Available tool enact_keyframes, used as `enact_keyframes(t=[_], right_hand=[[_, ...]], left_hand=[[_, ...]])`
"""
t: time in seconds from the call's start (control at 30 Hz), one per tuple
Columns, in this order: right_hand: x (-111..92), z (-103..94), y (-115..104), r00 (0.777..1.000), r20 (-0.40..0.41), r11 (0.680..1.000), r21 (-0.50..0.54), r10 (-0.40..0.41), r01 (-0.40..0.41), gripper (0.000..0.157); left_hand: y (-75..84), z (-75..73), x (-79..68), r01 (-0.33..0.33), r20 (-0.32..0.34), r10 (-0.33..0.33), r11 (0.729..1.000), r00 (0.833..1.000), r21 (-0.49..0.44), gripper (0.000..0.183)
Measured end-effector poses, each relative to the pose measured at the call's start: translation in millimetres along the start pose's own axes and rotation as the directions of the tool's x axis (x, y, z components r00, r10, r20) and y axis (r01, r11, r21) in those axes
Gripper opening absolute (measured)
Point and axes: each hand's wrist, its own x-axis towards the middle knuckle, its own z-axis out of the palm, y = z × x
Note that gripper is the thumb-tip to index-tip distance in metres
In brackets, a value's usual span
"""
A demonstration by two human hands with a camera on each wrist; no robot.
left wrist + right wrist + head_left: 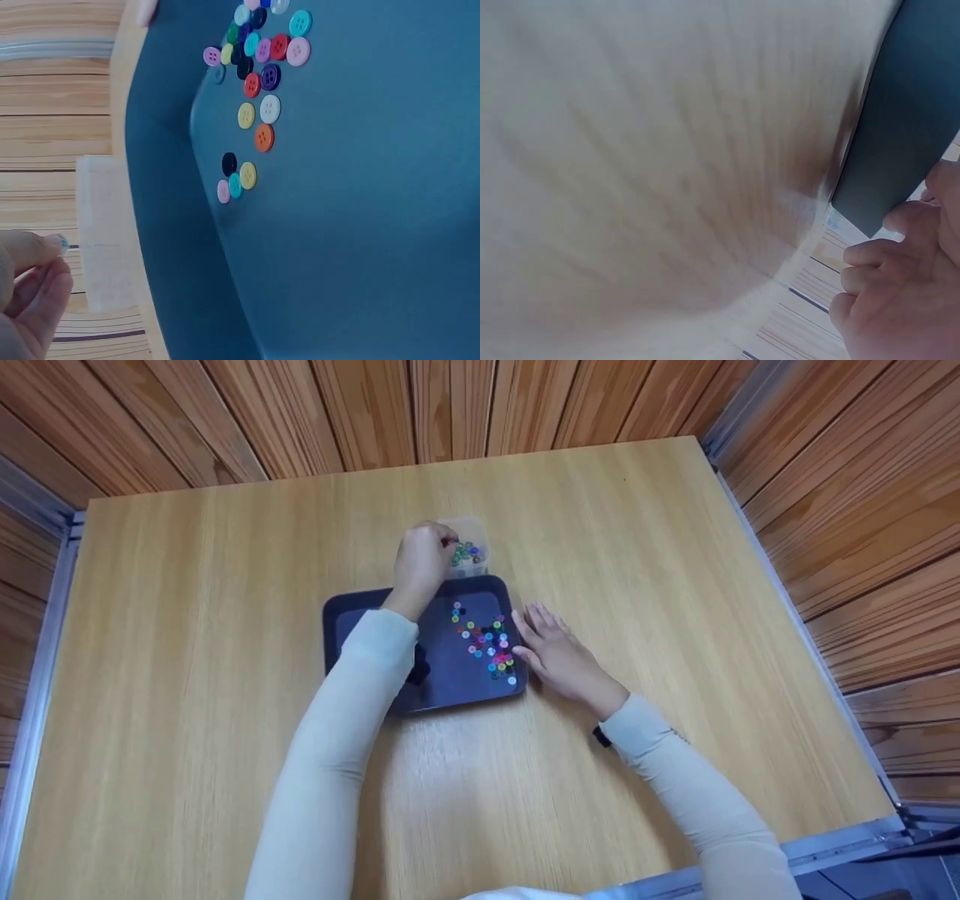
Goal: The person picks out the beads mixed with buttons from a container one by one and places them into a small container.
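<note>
My left hand (424, 556) is above the left side of a clear plastic container (471, 523) behind the tray. Its thumb and fingers pinch a small button (62, 244), mostly hidden by the fingertips. Several green and blue buttons (465, 553) lie in the container. In front of it sits a dark blue tray (450, 690), with many loose coloured buttons (264, 137) spread along its right side. My right hand (559, 656) lies at the tray's right edge, fingers extended, fingertips and thumb against the rim; in the right wrist view, the tray's outer wall (900, 120) is beside it.
A dark cluster (418, 666) lies in the tray, partly behind the left sleeve (337, 735). The wooden table (637, 547) extends around the tray. Wood-panelled walls (375, 412) stand behind and to the sides, with metal frame bars (45, 675) along the edges.
</note>
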Motion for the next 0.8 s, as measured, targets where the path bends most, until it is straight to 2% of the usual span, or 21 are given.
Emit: enact_keyframes(t=[0.23,0.33,0.47,0.53,0.6,0.63,0.67,0.73,0.8], right_hand=[[7,1.0,-3,0.999,0.026,1.000,-0.015,-0.024,0.024,0.064],[9,-0.7,-3,1.000,0.018,1.000,-0.013,-0.024,0.024,0.064],[10,-4.1,1,1.000,0.019,1.000,-0.014,-0.021,0.022,0.064],[10,-6.2,4,1.000,0.023,1.000,-0.018,-0.018,0.018,0.064],[11,-8.2,6,1.000,0.025,0.999,-0.028,-0.015,0.015,0.064],[11,-9.1,7,1.000,0.026,0.999,-0.032,-0.011,0.012,0.064],[11,-10.0,8,1.000,0.028,0.999,-0.035,-0.008,0.009,0.064],[12,-11.4,10,1.000,0.030,0.999,-0.037,-0.003,0.004,0.065],[13,-12.0,10,0.999,0.034,1.000,-0.030,0.004,-0.003,0.065]], left_hand=[[0.0,2.1,5.1,0.056,0.057,-0.058,0.998,0.997,0.037,0.022],[2.0,0.5,4.8,0.041,0.027,-0.041,0.999,0.999,0.004,0.021],[1.8,-6.7,-0.3,0.029,-0.046,-0.036,0.990,0.998,-0.136,0.019],[-1.0,-11.4,-4.4,0.059,-0.076,-0.082,0.963,0.994,-0.262,0.018],[-6.7,-16.7,-9.8,0.102,-0.095,-0.155,0.903,0.983,-0.418,0.018],[-10.4,-19.3,-12.7,0.119,-0.094,-0.194,0.851,0.976,-0.512,0.019],[-14.6,-22.1,-15.8,0.134,-0.088,-0.233,0.785,0.969,-0.605,0.020],[-24.2,-28.1,-22.8,0.148,-0.068,-0.303,0.635,0.951,-0.758,0.022],[-34.6,-34.9,-30.5,0.153,-0.040,-0.363,0.485,0.931,-0.861,0.020]])
